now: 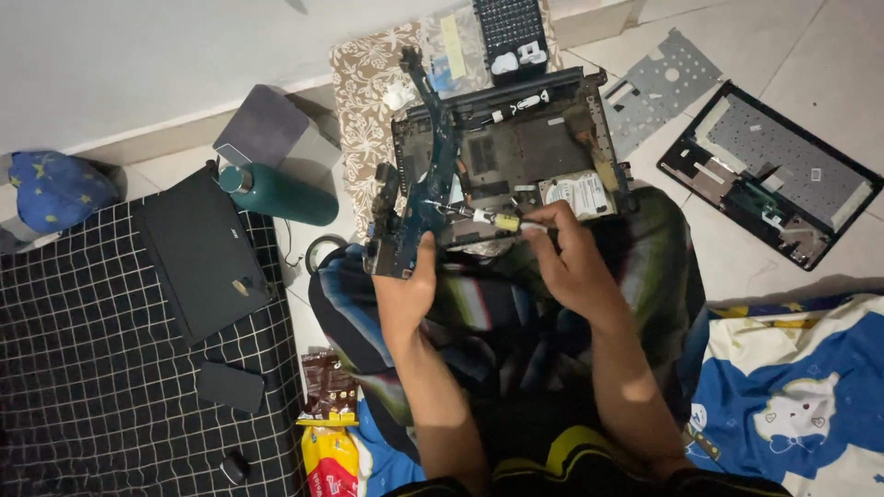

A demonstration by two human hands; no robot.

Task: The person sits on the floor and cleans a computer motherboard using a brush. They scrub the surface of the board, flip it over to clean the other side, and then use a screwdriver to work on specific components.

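Item 1: long blue-green laptop circuit board (pixel 416 198), tilted up on edge, its near end clasped in the left hand (pixel 405 294), fingers wrapped round the lower edge.

Item 2: small screwdriver with yellow-and-white handle (pixel 502 221), pinched in the closed fingertips of the right hand (pixel 571 262), tip pointing left at the board, just right of it.

Item 3: open black laptop base shell (pixel 525 152), resting on the lap just beyond both hands; a silver hard drive (pixel 578 193) sits at its near right corner.

Surroundings: teal metal bottle (pixel 281 193) lying at left; closed black laptop (pixel 198 258) on checked cloth, far left; detached keyboard frame (pixel 769 175) on tiles at right; black bit holder tray (pixel 511 28), far, cut off by the top edge.

Obscured: the screwdriver tip's exact contact point cannot be made out.
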